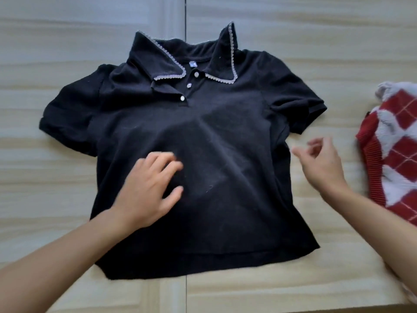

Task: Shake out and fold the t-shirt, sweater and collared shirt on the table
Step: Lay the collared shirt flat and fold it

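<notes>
A black collared shirt point(225, 143) with white scalloped collar trim and small white buttons lies spread front-up in the middle of the table, both short sleeves out to the sides. My left hand point(151, 188) rests flat on the shirt's lower front, fingers spread. My right hand point(320, 159) hovers just past the shirt's right side seam, fingers loosely curled and holding nothing. A red and white argyle sweater point(392, 154) lies bunched at the right edge of the view, apart from the shirt. No t-shirt is in view.
The table point(56, 172) is light wood grain with a dark seam point(186, 16) running from front to back under the shirt. Its front edge runs along the bottom right of the view. A checked bit of cloth point(409, 292) shows by my right forearm.
</notes>
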{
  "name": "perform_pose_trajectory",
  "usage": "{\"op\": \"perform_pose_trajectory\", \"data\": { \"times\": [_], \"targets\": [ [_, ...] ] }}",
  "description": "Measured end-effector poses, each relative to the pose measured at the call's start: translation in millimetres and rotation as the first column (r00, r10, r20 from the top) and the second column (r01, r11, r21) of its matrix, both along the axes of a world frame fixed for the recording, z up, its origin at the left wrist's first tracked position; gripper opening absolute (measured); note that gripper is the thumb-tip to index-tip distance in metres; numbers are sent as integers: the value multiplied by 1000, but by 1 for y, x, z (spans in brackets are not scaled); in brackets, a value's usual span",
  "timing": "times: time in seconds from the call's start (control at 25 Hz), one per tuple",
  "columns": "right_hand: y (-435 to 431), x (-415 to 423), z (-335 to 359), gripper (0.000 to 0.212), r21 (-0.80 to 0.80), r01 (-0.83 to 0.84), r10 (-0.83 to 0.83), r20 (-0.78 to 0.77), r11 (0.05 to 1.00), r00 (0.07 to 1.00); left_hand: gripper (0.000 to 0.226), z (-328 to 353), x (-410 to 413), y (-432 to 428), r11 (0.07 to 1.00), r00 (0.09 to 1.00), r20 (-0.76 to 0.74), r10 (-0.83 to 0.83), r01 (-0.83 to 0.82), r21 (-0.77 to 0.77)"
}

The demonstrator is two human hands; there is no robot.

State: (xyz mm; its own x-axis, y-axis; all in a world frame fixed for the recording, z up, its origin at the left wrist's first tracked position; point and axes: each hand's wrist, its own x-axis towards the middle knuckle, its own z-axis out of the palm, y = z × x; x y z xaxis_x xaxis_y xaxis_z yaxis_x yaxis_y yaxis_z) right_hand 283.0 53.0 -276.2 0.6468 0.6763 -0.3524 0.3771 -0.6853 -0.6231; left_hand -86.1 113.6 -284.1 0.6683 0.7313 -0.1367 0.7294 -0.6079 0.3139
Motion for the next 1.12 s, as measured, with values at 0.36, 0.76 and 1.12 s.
{"op": "perform_pose_trajectory", "data": {
  "times": [0.36, 0.76, 1.12],
  "targets": [
    [132, 81, -45, 27, -94, 456, -463, -264, 885, 846, 87, -77, 124, 24, 993, 974, -197, 113, -102, 66],
    [159, 78, 1, 11, 246, 278, -233, -198, 928, 952, 91, -74, 125, 23, 989, 967, -216, 135, -119, 83],
    [161, -55, 52, 45, 225, -536, 543, 32, 814, 839, 89, -73, 124, 24, 988, 972, -190, 138, -122, 92]
  ]
}}
